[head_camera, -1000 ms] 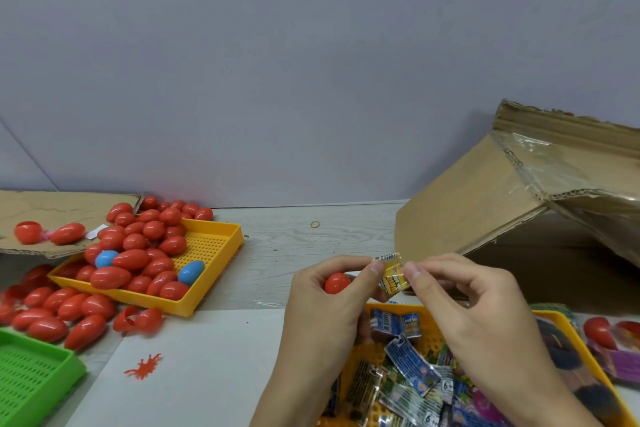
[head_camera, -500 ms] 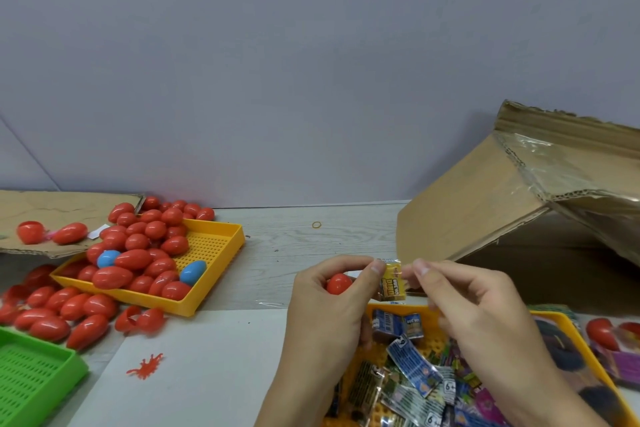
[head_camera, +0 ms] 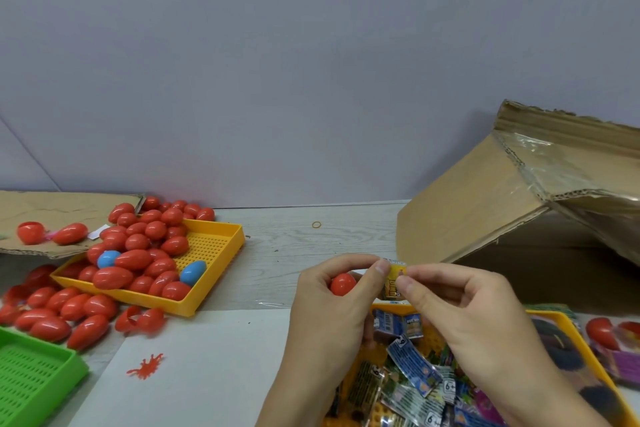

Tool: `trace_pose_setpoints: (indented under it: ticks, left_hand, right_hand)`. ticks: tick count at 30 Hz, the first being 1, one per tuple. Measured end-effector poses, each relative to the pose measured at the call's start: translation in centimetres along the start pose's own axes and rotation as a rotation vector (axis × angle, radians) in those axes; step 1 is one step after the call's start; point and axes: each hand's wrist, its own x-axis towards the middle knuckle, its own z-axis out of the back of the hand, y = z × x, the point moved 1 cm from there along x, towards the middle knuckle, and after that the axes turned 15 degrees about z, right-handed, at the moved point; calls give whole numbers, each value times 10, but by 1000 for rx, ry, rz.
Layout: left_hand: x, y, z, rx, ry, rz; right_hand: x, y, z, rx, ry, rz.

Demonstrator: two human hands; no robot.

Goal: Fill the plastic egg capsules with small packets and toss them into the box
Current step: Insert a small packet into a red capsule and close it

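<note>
Since a second earlier the small yellow packet had dropped a little and turned more upright, and the right hand had closed in on it – the two hands now met at the packet. The left hand curled its fingers round a red egg capsule in the palm while its thumb and forefinger pinched the packet's left edge; the right fingers pinched the packet from the other side, narrow, with the remaining fingers loosely bent. Directly below both sets of fingers sat a yellow tray heaped with more small packets. Beyond the right fingers, up and to the right, stood the cardboard box, its flap tilted open. Well to the left of the left fingers lay another yellow tray piled with red capsules and two blue ones – more red capsules spilled on the worktop beside it, near a green tray.
</note>
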Motion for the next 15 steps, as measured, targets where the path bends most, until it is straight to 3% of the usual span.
trace_pose_setpoints:
  ticks: [6,10,15]
  left_hand:
    - [4,2,6,-83,-15,51]
    - [8,6,8,-45,-14,102]
    - [16,12,0,-250,51,248]
  right_hand:
    - [1,-4,7,54,-180,-63]
    - [1,-3,10,15,-212,-27]
    - [1,-2,11,-69,-230,7]
